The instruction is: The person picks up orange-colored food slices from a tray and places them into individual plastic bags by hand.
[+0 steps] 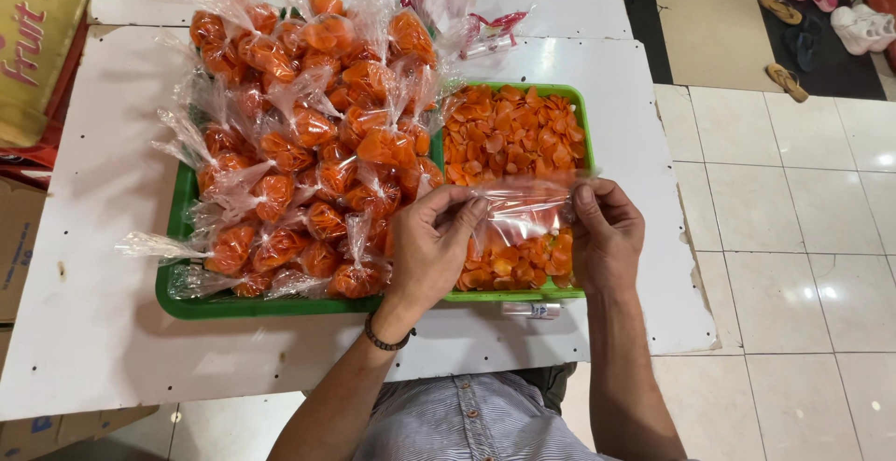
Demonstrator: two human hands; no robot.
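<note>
White table (93, 265) is being used for the work, with a green tray (511, 296) in the middle of the frame. An empty clear bag (523, 207) is being held flat between both hands, its long side running left to right above the orange chips (511, 134). It is being pinched by the left hand (431, 246) and the right hand (607, 237) alike. Filled bags (299, 144) are being piled at the left.

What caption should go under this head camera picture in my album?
Two hands, left hand and right hand, hold a clear plastic bag over a green tray of orange chips.
</note>
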